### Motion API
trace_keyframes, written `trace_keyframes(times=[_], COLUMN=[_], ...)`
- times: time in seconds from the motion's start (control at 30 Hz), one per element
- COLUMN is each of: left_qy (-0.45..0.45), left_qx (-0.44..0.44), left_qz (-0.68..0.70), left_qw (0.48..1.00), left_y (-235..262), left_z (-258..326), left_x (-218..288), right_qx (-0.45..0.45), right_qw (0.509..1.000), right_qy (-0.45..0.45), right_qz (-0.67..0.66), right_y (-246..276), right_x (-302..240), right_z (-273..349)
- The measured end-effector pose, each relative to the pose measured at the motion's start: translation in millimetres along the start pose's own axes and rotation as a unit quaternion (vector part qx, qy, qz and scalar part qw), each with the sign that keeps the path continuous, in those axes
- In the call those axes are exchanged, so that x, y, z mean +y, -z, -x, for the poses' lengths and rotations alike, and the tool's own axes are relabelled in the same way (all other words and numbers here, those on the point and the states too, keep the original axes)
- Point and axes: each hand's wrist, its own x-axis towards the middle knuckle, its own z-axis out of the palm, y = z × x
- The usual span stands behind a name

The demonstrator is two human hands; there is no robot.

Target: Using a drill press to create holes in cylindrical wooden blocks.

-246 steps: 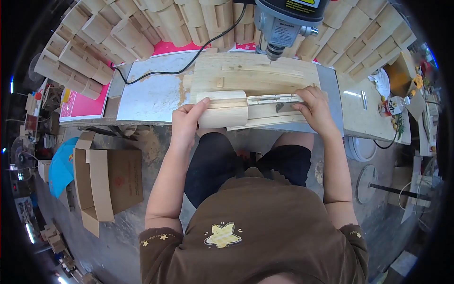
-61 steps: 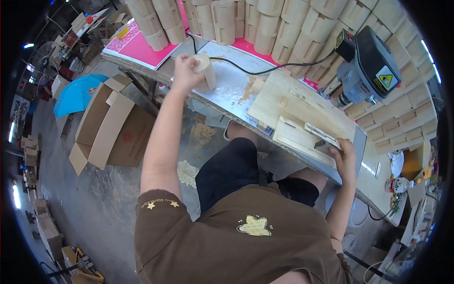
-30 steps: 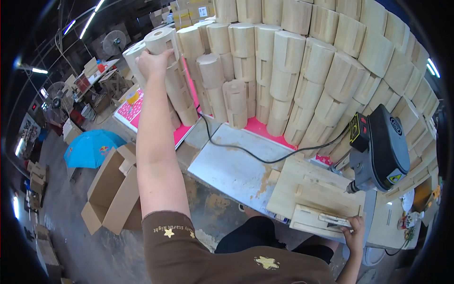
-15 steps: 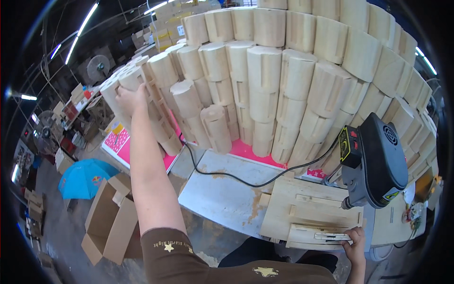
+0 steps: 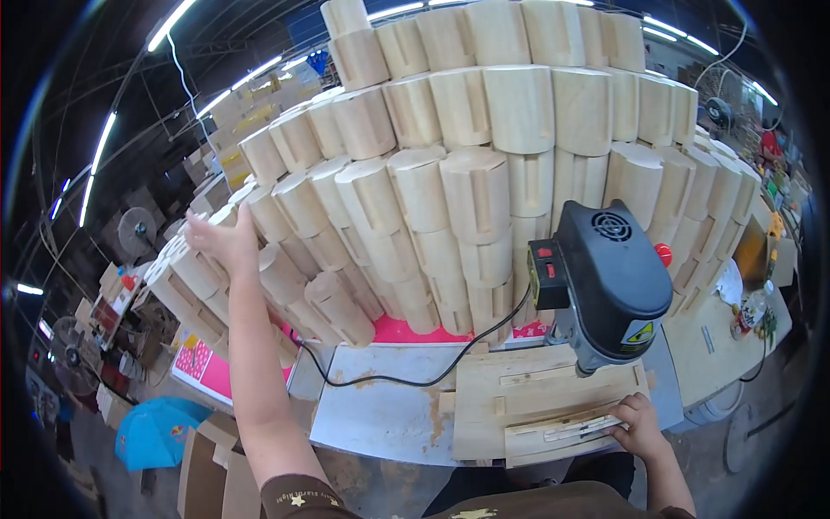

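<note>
Forearm outstretched, left hand (fingers apart) near wooden cylinders, right hand closed on wooden strip

Glaring tube lights overhead, gloom behind, fisheye-bent edges, black corners

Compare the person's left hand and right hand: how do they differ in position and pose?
Position: the left hand is raised at the end of an outstretched arm, beside stacked wooden cylinders; the right hand is lower, nearer the body, at the wooden board.
Pose: the left hand is open, thumb apart from its fingers, with no held piece visible; the right hand pinches the end of a slim pale strip.
Both are bare.
</note>
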Motion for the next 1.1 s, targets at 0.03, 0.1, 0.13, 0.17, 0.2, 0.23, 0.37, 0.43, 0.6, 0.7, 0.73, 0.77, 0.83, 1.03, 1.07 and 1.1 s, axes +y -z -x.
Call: trace_keyframes(times=[0.03,0.1,0.13,0.17,0.2,0.23,0.37,0.43,0.6,0.7,0.73,0.77,0.83,1.03,1.07,1.1], left_qy=[-0.003,-0.083,-0.104,-0.125,-0.100,-0.076,0.021,0.053,0.039,0.009,-0.022,-0.022,0.001,0.087,0.092,0.100], left_qx=[0.001,-0.033,-0.051,-0.066,-0.115,-0.166,-0.295,-0.323,-0.338,-0.302,-0.267,-0.266,-0.264,-0.253,-0.256,-0.264], left_qz=[0.006,0.128,0.148,0.159,0.178,0.199,0.180,0.110,0.099,0.116,0.114,0.114,0.230,0.405,0.402,0.462], left_qw=[1.000,0.988,0.982,0.977,0.972,0.963,0.938,0.939,0.935,0.946,0.957,0.957,0.937,0.874,0.874,0.841], left_y=[1,-8,-18,-22,-32,-45,-67,-70,-79,-81,-81,-79,-71,30,47,63], left_z=[0,4,5,2,-2,-4,12,20,24,23,21,17,9,9,17,29], left_x=[28,78,96,107,116,127,171,183,178,165,163,159,150,154,153,152], right_qx=[-0.003,-0.002,-0.004,-0.010,-0.008,-0.007,-0.004,-0.003,0.000,-0.005,0.002,0.008,0.001,-0.003,0.002,-0.001], right_qw=[1.000,1.000,1.000,1.000,1.000,1.000,1.000,0.999,0.999,0.999,0.999,0.999,0.999,0.999,0.999,0.999], right_qy=[0.008,0.008,0.006,0.012,0.015,0.023,0.030,0.034,0.046,0.043,0.043,0.044,0.044,0.052,0.051,0.042], right_qz=[0.003,0.008,0.007,0.002,0.000,0.002,-0.002,-0.001,-0.007,-0.004,-0.009,-0.013,-0.011,-0.017,-0.017,-0.020], right_y=[1,1,1,0,1,3,3,2,5,6,5,5,7,4,4,4], right_x=[0,1,2,3,2,-1,-1,0,-1,-2,-1,-1,-2,4,3,1], right_z=[0,1,3,2,-1,-4,-4,-4,-3,-1,-1,-1,-1,-2,-2,-2])
